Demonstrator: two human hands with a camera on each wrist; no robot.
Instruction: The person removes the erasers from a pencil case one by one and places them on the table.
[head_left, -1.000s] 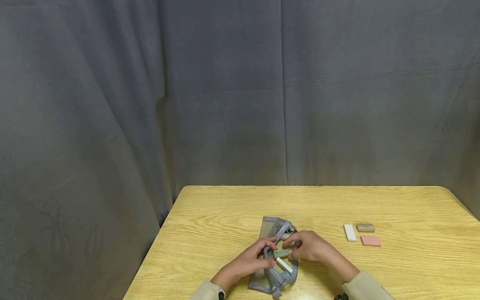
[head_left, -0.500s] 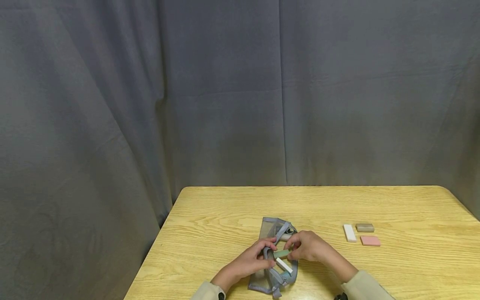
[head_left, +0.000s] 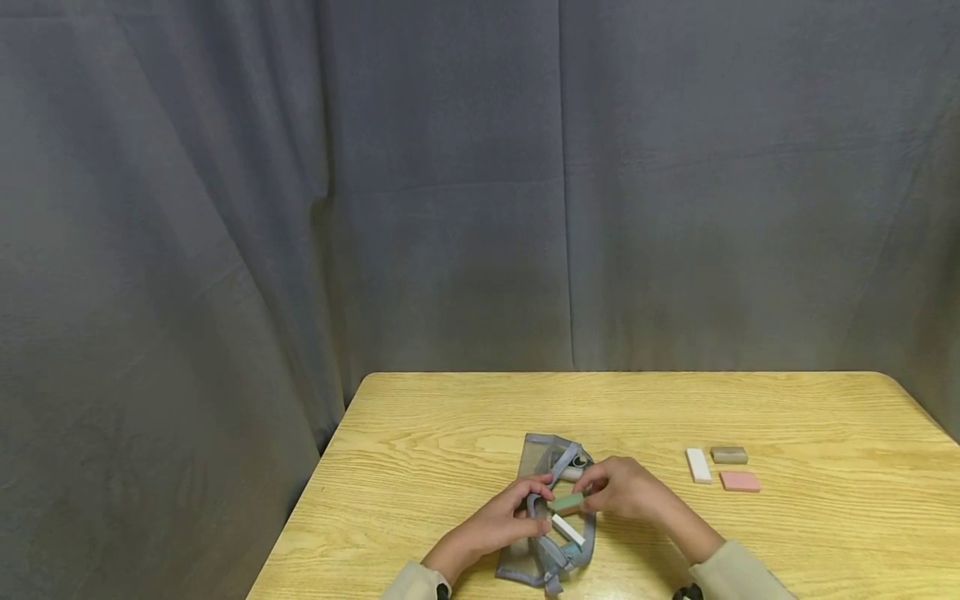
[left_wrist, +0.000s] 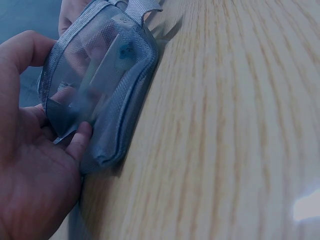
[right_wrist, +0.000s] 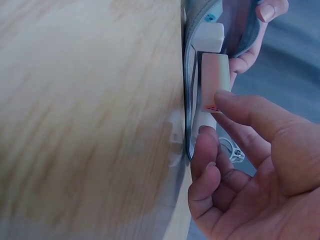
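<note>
A grey-blue mesh pouch (head_left: 536,562) lies on the table with its zipped mouth spread toward the right. My left hand (head_left: 498,523) grips the near rim of that mouth, thumb and fingers curled on the mesh (left_wrist: 107,100). Between thumb and fingers, my right hand (head_left: 628,490) pinches a green eraser (head_left: 567,503) at the pouch opening; its side looks pinkish in the right wrist view (right_wrist: 214,80). A white block-shaped eraser (head_left: 567,530) sits in the mouth just below it. Other contents are partly hidden by the mesh and fingers.
Right of the pouch, a white eraser (head_left: 698,466), a grey-brown block (head_left: 729,455) and a pink eraser (head_left: 740,481) lie together on the wooden table (head_left: 450,408). A small ring-shaped item (right_wrist: 233,151) shows at the pouch's far end. Grey curtains (head_left: 450,208) hang behind.
My right hand has shifted slightly up and right, and the green eraser has risen with it, showing more of its side. My left hand and the pouch stay put.
</note>
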